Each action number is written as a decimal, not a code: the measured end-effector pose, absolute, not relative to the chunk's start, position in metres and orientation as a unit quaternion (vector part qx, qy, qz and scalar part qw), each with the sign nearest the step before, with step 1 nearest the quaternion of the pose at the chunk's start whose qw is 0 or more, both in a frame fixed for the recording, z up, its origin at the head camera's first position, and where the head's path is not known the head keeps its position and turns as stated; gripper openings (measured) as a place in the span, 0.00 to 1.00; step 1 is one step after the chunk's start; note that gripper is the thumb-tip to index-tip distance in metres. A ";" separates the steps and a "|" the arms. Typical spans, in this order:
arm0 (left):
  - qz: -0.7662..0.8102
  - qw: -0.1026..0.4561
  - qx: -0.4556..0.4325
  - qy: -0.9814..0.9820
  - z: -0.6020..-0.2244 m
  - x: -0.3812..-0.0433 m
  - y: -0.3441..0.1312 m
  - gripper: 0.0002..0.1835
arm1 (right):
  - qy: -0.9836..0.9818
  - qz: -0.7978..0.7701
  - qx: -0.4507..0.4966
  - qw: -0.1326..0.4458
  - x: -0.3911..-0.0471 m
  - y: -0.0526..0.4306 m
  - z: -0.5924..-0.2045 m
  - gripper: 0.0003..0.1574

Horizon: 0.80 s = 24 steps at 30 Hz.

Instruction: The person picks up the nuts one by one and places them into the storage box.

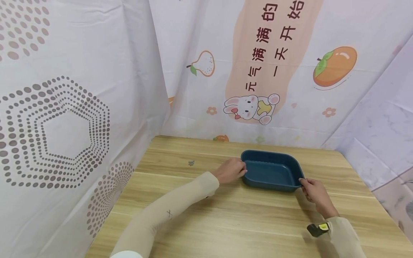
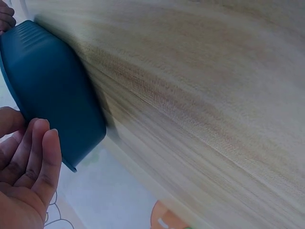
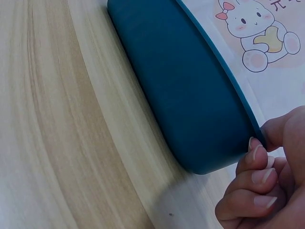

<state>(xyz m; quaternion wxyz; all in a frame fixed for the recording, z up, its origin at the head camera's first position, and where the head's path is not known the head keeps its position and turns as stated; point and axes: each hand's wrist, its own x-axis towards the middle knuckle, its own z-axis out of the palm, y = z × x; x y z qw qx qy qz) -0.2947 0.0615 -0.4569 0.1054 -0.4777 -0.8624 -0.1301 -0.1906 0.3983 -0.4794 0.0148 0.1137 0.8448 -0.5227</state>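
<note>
A dark teal plastic basin (image 1: 271, 173), rectangular with rounded corners, sits on the wooden table with its hollow facing up. At its left end my left hand (image 1: 230, 170) pinches the rim, thumb inside and fingers along the outer wall. My right hand (image 1: 314, 191) pinches the rim at the near right corner between thumb and index finger. The other right fingers (image 3: 257, 179) curl loosely below the rim in the right wrist view. Seen from the left wrist, the basin's outer side wall (image 2: 52, 90) is smooth, and part of the right hand shows at the far corner.
A small grey object (image 1: 191, 163) lies on the wooden table (image 1: 206, 222) left of the basin. Printed cloth curtains (image 1: 200, 96) hang along the table's back and left edges. A black device with a yellow label (image 1: 318, 229) is worn at the right wrist.
</note>
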 end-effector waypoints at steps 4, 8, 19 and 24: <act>-0.131 0.106 -0.478 -0.862 -0.458 -0.294 0.062 0.09 | 0.845 -0.523 0.112 0.016 -0.191 0.398 -0.480 0.28; -0.132 0.104 -0.476 -0.863 -0.458 -0.294 0.061 0.10 | 0.847 -0.520 0.110 0.014 -0.191 0.399 -0.480 0.29; -0.145 0.096 -0.476 -0.862 -0.458 -0.294 0.060 0.09 | 0.844 -0.525 0.107 0.015 -0.190 0.398 -0.481 0.28; -0.178 0.077 -0.461 -0.866 -0.459 -0.297 0.057 0.08 | 0.843 -0.527 0.110 0.017 -0.190 0.398 -0.480 0.28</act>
